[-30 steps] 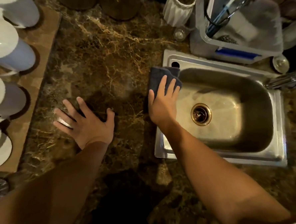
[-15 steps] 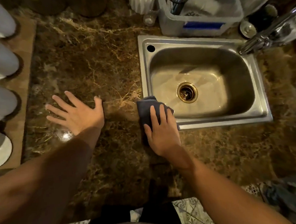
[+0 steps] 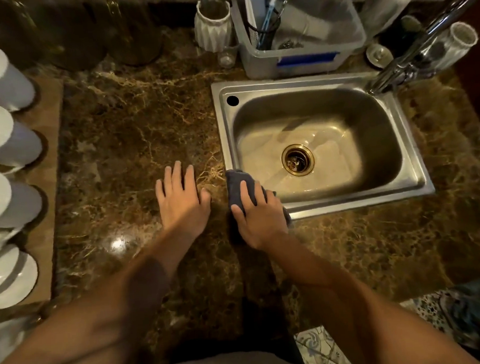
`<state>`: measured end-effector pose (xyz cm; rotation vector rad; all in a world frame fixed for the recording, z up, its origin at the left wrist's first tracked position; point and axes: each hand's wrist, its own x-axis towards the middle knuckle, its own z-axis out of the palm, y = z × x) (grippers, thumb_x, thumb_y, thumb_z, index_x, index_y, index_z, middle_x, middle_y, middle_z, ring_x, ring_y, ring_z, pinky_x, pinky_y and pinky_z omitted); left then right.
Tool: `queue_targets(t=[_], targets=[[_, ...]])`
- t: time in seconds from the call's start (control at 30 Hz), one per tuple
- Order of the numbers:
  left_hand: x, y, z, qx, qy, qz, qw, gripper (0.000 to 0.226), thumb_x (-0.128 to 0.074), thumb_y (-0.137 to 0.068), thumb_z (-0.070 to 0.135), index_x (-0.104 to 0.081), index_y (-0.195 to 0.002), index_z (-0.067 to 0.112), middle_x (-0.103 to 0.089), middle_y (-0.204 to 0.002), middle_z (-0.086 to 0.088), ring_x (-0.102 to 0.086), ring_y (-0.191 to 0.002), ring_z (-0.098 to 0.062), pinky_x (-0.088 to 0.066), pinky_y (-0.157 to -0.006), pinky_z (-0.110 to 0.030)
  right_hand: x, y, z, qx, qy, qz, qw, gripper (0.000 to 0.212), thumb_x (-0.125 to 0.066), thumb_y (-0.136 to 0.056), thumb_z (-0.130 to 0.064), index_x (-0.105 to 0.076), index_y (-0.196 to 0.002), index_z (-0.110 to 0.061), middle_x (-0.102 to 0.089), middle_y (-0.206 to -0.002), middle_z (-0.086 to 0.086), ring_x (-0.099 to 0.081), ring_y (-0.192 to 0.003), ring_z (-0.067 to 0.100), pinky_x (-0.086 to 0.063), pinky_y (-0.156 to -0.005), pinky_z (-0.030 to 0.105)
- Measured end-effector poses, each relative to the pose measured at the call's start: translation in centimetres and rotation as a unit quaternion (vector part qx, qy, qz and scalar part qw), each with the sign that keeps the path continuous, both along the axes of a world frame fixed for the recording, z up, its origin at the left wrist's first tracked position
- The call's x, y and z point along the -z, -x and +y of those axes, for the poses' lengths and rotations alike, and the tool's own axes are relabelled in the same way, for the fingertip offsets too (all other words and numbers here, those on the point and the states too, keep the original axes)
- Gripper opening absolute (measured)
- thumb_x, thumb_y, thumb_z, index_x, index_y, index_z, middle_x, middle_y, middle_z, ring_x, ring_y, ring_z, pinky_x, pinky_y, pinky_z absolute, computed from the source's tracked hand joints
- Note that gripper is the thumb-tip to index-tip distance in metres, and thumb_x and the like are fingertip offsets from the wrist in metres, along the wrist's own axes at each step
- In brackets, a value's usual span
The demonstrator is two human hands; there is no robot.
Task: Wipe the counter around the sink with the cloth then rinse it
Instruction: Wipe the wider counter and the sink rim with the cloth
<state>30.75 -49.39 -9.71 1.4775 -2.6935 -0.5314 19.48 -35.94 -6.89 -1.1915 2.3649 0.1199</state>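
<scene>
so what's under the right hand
A dark blue cloth, pressed flat by the right hand over the near left corner of the sink rim and the marble counter. The corner beneath the cloth is covered.

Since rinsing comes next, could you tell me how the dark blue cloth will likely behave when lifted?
The dark blue cloth is bunched and creased under the right hand, so it is probably soft and would droop rather than hold shape. It looks thin, so likely light. It straddles the stainless steel sink rim, apparently moulding to the edge.
</scene>
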Motion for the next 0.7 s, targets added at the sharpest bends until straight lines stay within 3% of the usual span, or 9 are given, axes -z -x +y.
queue_targets(t=[0.1,0.23,0.4,0.6,0.7], targets=[[0.3,1.5,0.6,-0.05,0.031,-0.009,0.998,0.059,-0.042,-0.096,0.034,-0.039,-0.152,0.013,-0.028,-0.164,-0.012,-0.02,-0.153,-0.032,-0.016,-0.121,-0.058,0.8,0.3,-3.0,0.037,0.016,-0.018,0.999,0.072,-0.019,-0.102,-0.056,0.001,-0.159,-0.017,-0.03,-0.157,0.017,-0.04,-0.132,0.038,-0.032,-0.11,0.051],[0.8,2.4,1.3,-0.062,0.051,-0.024,0.997,0.06,-0.032,-0.098,0.038,-0.036,-0.153,0.013,-0.023,-0.166,-0.011,-0.014,-0.155,-0.032,-0.011,-0.122,-0.057,1.4,1.4,-6.5,0.095,0.053,-0.043,0.993,0.075,-0.025,-0.102,-0.055,0.003,-0.159,-0.016,-0.033,-0.155,0.019,-0.045,-0.13,0.039,-0.038,-0.104,0.052],[1.3,3.3,0.1,-0.075,0.043,-0.069,0.994,0.063,-0.031,-0.095,0.037,-0.039,-0.151,0.011,-0.026,-0.164,-0.015,-0.016,-0.154,-0.036,-0.013,-0.121,-0.061,2.7,5.2,-13.6,0.168,0.175,-0.143,0.959,0.073,-0.032,-0.104,-0.047,0.004,-0.159,-0.016,-0.025,-0.156,0.021,-0.044,-0.131,0.042,-0.045,-0.102,0.052],[1.5,3.9,-0.3,-0.065,0.043,-0.065,0.995,0.061,-0.037,-0.094,0.033,-0.04,-0.15,0.009,-0.028,-0.163,-0.016,-0.017,-0.153,-0.037,-0.015,-0.119,-0.061,3.6,9.3,-20.6,0.243,0.161,-0.129,0.948,0.074,-0.027,-0.104,-0.051,0.011,-0.158,-0.017,0.005,-0.164,0.026,-0.03,-0.143,0.046,-0.04,-0.106,0.053],[1.6,3.7,-0.6,-0.064,0.047,-0.071,0.994,0.06,-0.038,-0.094,0.033,-0.04,-0.15,0.009,-0.029,-0.163,-0.016,-0.018,-0.153,-0.037,-0.016,-0.12,-0.061,3.5,9.7,-22.1,0.294,0.147,-0.138,0.934,0.073,-0.025,-0.104,-0.051,0.01,-0.158,-0.016,0.008,-0.163,0.028,-0.023,-0.146,0.046,-0.036,-0.109,0.055]])
